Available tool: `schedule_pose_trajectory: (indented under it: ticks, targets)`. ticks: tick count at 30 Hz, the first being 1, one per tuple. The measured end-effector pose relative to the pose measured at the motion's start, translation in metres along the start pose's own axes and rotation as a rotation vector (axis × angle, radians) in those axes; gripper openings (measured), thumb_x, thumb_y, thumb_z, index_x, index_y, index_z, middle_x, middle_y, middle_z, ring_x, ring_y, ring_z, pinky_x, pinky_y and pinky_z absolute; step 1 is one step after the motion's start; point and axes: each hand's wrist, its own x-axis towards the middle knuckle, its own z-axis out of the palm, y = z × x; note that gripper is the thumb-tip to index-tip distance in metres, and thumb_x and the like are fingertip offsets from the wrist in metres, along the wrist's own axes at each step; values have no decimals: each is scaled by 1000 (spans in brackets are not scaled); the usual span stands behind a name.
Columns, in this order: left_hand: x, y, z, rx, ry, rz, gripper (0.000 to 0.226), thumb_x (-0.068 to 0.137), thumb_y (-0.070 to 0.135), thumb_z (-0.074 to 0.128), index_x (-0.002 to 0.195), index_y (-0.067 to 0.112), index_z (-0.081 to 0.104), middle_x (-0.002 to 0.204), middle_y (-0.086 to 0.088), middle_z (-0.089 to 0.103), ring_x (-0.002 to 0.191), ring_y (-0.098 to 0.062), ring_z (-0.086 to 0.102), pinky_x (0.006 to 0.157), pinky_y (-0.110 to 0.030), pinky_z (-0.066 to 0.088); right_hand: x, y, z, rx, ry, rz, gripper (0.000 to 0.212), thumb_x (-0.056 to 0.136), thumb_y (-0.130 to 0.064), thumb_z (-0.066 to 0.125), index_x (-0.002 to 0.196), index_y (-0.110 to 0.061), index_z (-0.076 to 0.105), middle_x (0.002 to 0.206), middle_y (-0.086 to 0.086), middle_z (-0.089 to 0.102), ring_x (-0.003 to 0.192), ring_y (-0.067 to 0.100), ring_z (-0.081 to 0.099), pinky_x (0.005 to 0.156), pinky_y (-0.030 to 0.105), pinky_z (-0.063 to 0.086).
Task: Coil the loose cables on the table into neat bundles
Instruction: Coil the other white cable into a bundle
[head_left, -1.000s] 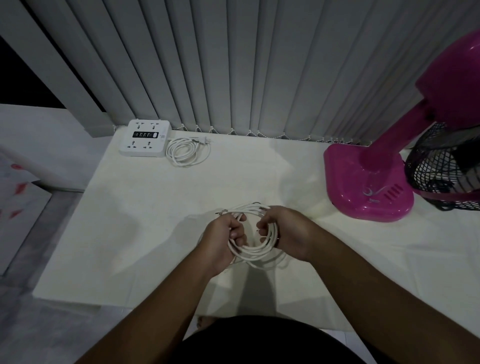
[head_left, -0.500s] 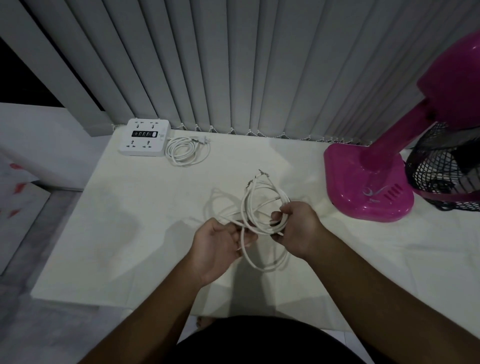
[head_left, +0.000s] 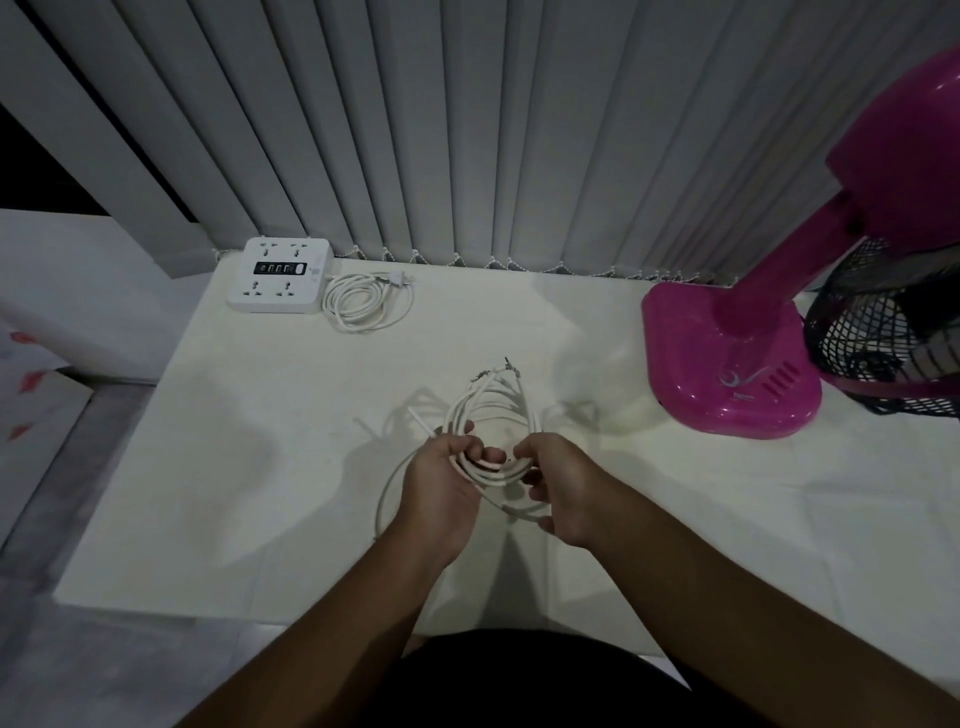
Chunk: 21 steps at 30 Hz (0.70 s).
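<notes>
Cable (head_left: 493, 475) coil held over table (head_left: 260, 441): left hand (head_left: 441, 483) fingers curled thru loops at 9 o'clock, right hand (head_left: 563, 483) pinching 3 o'clock side.

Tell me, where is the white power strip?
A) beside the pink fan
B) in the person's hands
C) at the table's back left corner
C: the power strip sits at the far left corner of the table, next to a coiled cord.

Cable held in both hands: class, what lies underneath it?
Under the white cable only the pale table and shadows show. The left hand and right hand cover the table beneath the coil's near side.
</notes>
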Motion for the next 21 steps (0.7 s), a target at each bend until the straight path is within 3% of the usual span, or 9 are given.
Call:
schedule_pose_trajectory:
  ticks: [5,8,11,12,14,16,17,19,21]
  targets:
    - [5,7,-3,-34,124,23,16,87,1,36,88,12,49,55,2,33,45,-14,33,60,-30,38,4,11,6,144,15,-73,59,69,-25,77,126,-26,59,126,8,52,105,24,55,88,47,49]
    - [4,4,-2,61,141,26,16,85,2,35,86,11,48,53,4,30,42,-12,29,50,-30,37,4,13,7,149,228,-238,93,61,-14,79,144,-37,43,152,7,29,111,24,54,76,38,57]
    - [2,-2,3,118,116,7,16,85,2,35,86,9,49,53,4,30,41,-11,27,47,-30,36,4,6,2,-3,314,-400,106,65,-11,79,152,-44,28,165,-6,-5,128,26,42,58,21,42]
    - [1,-3,5,135,101,-10,16,84,2,35,85,9,50,52,4,30,40,-11,27,45,-29,36,4,3,-1,-27,319,-438,109,66,-9,79,154,-43,24,166,-8,-7,134,25,37,59,20,40]
    - [1,-3,8,182,61,-39,13,80,4,39,84,9,50,51,4,30,39,-11,26,43,-27,35,5,-2,-9,-15,252,-469,112,68,-3,78,158,-35,20,164,-2,15,134,20,40,76,23,47]
    - [1,1,10,280,26,-43,13,73,6,43,82,9,51,51,4,30,38,-11,25,43,-26,33,5,-4,-14,47,111,-460,98,69,2,75,154,-21,32,143,7,52,121,22,54,94,35,50]
    - [1,3,10,339,13,-42,13,72,6,43,81,9,52,51,4,30,39,-12,25,44,-26,33,5,-5,-17,53,54,-479,78,68,3,72,141,-13,50,122,8,65,109,24,61,91,37,51]
    - [-1,6,12,451,-19,-41,16,71,8,44,83,8,53,52,3,31,40,-13,25,46,-28,34,1,-10,-20,19,-21,-530,31,70,5,68,98,-8,70,81,7,68,79,24,61,71,36,52]
    - [-4,10,16,559,-45,-32,28,61,10,46,87,6,54,54,1,32,43,-14,26,46,-29,36,-2,-14,-21,-31,-54,-511,17,77,2,66,89,-8,72,72,6,66,65,20,61,67,37,55]
